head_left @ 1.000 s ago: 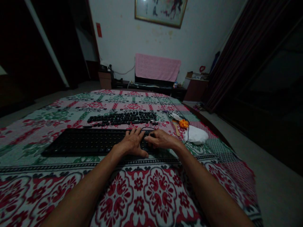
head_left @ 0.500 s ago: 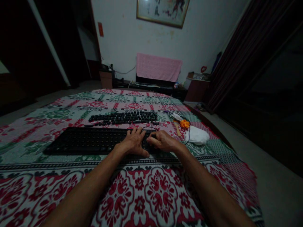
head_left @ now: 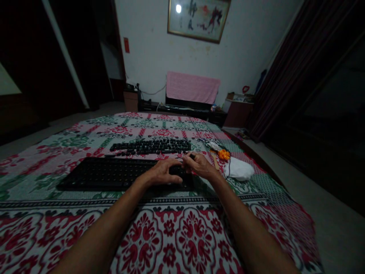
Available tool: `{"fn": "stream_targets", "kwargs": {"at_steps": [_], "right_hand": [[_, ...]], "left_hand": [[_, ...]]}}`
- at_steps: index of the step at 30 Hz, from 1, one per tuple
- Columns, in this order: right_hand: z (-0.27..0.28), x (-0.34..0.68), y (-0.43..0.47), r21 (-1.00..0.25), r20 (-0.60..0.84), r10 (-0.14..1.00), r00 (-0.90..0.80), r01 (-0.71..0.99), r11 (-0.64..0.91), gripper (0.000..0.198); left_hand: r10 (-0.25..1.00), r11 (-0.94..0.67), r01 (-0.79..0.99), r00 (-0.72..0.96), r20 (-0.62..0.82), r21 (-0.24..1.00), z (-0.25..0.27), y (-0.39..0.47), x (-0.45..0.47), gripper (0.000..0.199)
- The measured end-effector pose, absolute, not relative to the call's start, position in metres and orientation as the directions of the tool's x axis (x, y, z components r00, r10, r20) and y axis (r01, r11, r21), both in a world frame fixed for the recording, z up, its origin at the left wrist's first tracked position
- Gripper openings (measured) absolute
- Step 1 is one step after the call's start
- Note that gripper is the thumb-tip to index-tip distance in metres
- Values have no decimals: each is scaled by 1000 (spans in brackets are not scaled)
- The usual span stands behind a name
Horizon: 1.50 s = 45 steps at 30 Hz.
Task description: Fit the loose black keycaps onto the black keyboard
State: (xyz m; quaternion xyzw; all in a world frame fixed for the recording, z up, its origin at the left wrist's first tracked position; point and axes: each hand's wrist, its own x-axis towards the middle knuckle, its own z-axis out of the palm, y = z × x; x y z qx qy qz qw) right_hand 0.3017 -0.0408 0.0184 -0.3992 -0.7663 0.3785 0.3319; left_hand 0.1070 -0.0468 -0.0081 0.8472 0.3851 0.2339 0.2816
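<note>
A black keyboard (head_left: 111, 175) lies on the patterned cloth, its key rows largely stripped of keycaps. My left hand (head_left: 165, 172) rests over its right part, thumb and fingers apart. Close beside it, my right hand (head_left: 198, 165) is closed round a small dark-handled tool (head_left: 192, 156), whose tip is hidden by the fingers. The fingertips of both hands nearly meet above the right end of the keyboard. Behind the keyboard, many loose black keycaps (head_left: 154, 146) lie in rough rows.
Right of my hands lie a white bundle (head_left: 239, 169), an orange ruffled item (head_left: 224, 154) and a flat wooden piece (head_left: 215, 160). A patterned cloth (head_left: 168, 224) covers the table. Farther back, a pink towel (head_left: 192, 87) hangs over a screen by the wall.
My right hand has lifted slightly from the keyboard with the tool. My left hand's fingers have turned from the keys toward the right hand. The view has tilted up a little.
</note>
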Motion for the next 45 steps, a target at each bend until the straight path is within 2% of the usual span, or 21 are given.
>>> {"fn": "stream_targets", "kwargs": {"at_steps": [2, 5, 7, 10, 13, 17, 20, 22, 25, 27, 32, 36, 39, 41, 43, 45], "right_hand": [[15, 299, -41, -863, 211, 874, -437, 337, 376, 39], [12, 295, -42, -889, 215, 875, -433, 285, 359, 39], [11, 293, -41, -888, 239, 857, -457, 254, 383, 38], [10, 295, -40, -865, 278, 825, -491, 246, 438, 33], [12, 299, -39, -869, 262, 823, -503, 248, 429, 31], [14, 304, -41, -893, 178, 833, -524, 270, 361, 28], [16, 305, -45, -883, 189, 858, -477, 300, 361, 24], [17, 303, -47, -843, 263, 845, -465, 315, 436, 22], [14, 298, -48, -721, 382, 774, -506, 360, 592, 18], [9, 296, -47, -689, 403, 758, -513, 376, 620, 17], [0, 297, -45, -839, 208, 861, -465, 368, 401, 20], [3, 307, -44, -923, 179, 902, -393, 250, 292, 24], [3, 318, -38, -956, 240, 938, -250, 110, 273, 28], [-1, 325, -31, -960, 273, 959, -76, 49, 277, 32], [-11, 331, -24, -964, 267, 959, 97, 42, 264, 38], [-23, 335, -16, -965, 261, 947, 186, 86, 249, 41]], "left_hand": [[758, -519, 403, 624, 188, 754, -10, -45, 110, 39], [774, -477, 418, 616, 145, 773, -11, -44, 114, 31], [788, -525, 515, 595, 159, 678, -10, -45, 115, 30], [792, -606, 680, 562, 237, 412, -8, -46, 115, 35], [802, -586, 787, 529, 276, 193, -6, -48, 117, 31], [825, -537, 842, 510, 242, 56, -2, -54, 124, 30], [863, -475, 877, 449, 231, 70, 1, -59, 130, 30], [893, -417, 902, 382, 240, 117, -1, -61, 134, 27], [920, -337, 927, 286, 268, 167, -7, -64, 139, 27], [920, -321, 934, 268, 286, 159, -11, -67, 141, 28], [883, -405, 913, 375, 282, 51, -15, -70, 139, 29], [863, -468, 884, 454, 223, 13, -12, -66, 137, 33], [870, -451, 892, 434, 233, 22, -11, -63, 133, 34], [881, -427, 902, 402, 250, 56, -11, -61, 130, 33], [893, -405, 909, 371, 255, 97, -12, -60, 127, 30], [905, -384, 914, 345, 251, 128, -13, -58, 125, 26]]}}
